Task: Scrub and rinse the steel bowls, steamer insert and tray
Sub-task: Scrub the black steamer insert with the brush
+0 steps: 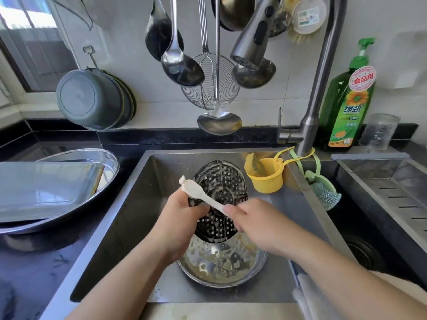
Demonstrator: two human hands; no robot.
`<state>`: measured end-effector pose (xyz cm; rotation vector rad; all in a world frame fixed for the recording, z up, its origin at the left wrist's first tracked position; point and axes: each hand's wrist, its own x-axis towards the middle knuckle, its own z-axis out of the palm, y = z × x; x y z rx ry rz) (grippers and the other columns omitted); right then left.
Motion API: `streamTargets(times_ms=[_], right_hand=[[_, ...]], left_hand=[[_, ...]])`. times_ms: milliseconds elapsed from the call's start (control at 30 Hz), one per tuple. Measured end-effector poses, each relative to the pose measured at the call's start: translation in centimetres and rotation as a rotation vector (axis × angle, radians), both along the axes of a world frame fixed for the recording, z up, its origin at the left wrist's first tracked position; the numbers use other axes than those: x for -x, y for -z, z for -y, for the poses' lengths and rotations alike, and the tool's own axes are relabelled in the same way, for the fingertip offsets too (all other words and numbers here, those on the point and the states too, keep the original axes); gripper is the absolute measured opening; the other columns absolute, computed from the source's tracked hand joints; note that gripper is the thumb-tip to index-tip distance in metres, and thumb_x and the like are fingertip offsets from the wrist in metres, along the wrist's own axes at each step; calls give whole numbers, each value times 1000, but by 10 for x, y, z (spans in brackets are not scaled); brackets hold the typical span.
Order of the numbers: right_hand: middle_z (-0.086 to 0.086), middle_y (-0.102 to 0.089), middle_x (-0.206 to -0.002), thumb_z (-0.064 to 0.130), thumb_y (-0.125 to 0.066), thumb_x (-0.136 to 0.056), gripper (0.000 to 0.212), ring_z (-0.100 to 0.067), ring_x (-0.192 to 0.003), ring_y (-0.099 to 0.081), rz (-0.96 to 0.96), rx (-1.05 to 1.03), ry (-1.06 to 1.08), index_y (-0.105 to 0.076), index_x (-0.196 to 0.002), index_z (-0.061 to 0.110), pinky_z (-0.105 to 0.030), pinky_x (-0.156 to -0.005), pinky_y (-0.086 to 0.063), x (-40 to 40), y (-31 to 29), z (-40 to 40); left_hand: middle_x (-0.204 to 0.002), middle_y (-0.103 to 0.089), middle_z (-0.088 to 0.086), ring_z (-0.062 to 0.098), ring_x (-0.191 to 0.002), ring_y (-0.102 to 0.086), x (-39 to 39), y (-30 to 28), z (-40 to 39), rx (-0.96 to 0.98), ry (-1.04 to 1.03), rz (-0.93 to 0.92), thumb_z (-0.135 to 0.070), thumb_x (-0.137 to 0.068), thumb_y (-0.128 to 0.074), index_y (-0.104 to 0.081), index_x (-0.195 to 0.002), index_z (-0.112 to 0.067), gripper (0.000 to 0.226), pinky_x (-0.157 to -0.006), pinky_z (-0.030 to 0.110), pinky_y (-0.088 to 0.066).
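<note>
Steel steamer insert (220, 199), perforated and streaked with suds, stands tilted over the sink (129, 218); my left hand (184, 218) curls round its left edge, with a white brush (203, 196) crossing above those fingers. My right hand (251, 221) pinches the brush handle's near end. Steel bowl (221, 266), soapy, sits just below both hands. Steel tray (44, 190) rests in a wide steel basin (108, 162), well to the left of my left fingers. Yellow cup (265, 179) hangs beyond my right fingers.
</note>
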<state>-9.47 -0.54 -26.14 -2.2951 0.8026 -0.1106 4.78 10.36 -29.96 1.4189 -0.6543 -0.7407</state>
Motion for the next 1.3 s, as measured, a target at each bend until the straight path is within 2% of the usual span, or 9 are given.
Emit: streamTargets(times_ms=[200, 367, 533, 700, 767, 900, 1033, 1200, 1300], right_hand=[[-3, -41, -61, 44, -34, -108, 49, -19, -56, -36, 95, 69, 245, -52, -75, 13, -33, -55, -26, 5, -7, 30], [1, -45, -60, 49, -37, -106, 51, -17, -56, -42, 13, 40, -27, -52, -70, 16, -32, -58, -34, -2, 4, 0], [-4, -47, -65, 47, -31, -108, 54, -21, -61, -42, 73, 89, 176, -48, -69, 13, -34, -60, -32, 1, 2, 26], [-5, -53, -70, 49, -31, -108, 55, -23, -63, -49, -61, 106, -30, -54, -73, 14, -36, -62, -42, -7, 13, 4], [-4, -54, -69, 51, -32, -107, 56, -23, -63, -51, -71, 135, 13, -54, -71, 14, -37, -62, -44, -7, 14, 11], [-5, -50, -69, 49, -29, -108, 54, -23, -65, -46, -33, 158, 103, -50, -70, 15, -35, -60, -34, 0, 8, 29], [-6, -52, -70, 48, -28, -108, 55, -27, -67, -52, -63, 176, -55, -49, -69, 17, -41, -65, -48, -7, 14, 6], [-2, -50, -65, 51, -28, -107, 56, -21, -59, -46, -12, 204, 155, -49, -68, 16, -33, -55, -35, -2, 11, 33], [-2, -49, -66, 50, -28, -108, 55, -21, -60, -46, -24, 179, 65, -49, -68, 16, -34, -56, -36, -3, 15, 25]], left_hand=[[-113, -77, 9, 31, -113, -71, -1, -4, 0, -29, 9, 67, 19, -93, -50, -72, -118, -22, 52, -105, 58, -51], [-107, -77, 14, 37, -109, -72, -2, -2, -2, -7, -10, 64, 12, -97, -56, -71, -108, -11, 30, -103, 60, -52], [-113, -76, 14, 36, -113, -70, 3, -5, 1, 36, 7, -24, 14, -99, -48, -68, -121, -15, 42, -101, 54, -54], [-119, -74, 19, 38, -116, -69, 2, -6, -1, 88, 8, -75, 20, -92, -50, -63, -126, -8, 46, -103, 58, -53], [-120, -73, 18, 38, -117, -69, -1, -8, -1, 115, -25, -99, 22, -90, -49, -62, -127, -9, 50, -102, 60, -52], [-120, -74, 18, 36, -116, -69, -3, -8, 0, 134, -69, -114, 24, -90, -47, -60, -130, -10, 55, -104, 60, -52], [-119, -73, 19, 38, -116, -69, -2, -7, 0, 132, -57, -107, 28, -85, -48, -61, -128, -9, 59, -102, 58, -53], [-124, -72, 18, 38, -121, -67, -3, -5, 2, 133, -28, -124, 27, -87, -46, -59, -133, -11, 62, -105, 60, -50], [-121, -73, 17, 38, -119, -68, -1, -5, 1, 120, -36, -115, 26, -88, -46, -61, -130, -11, 59, -104, 58, -52]])
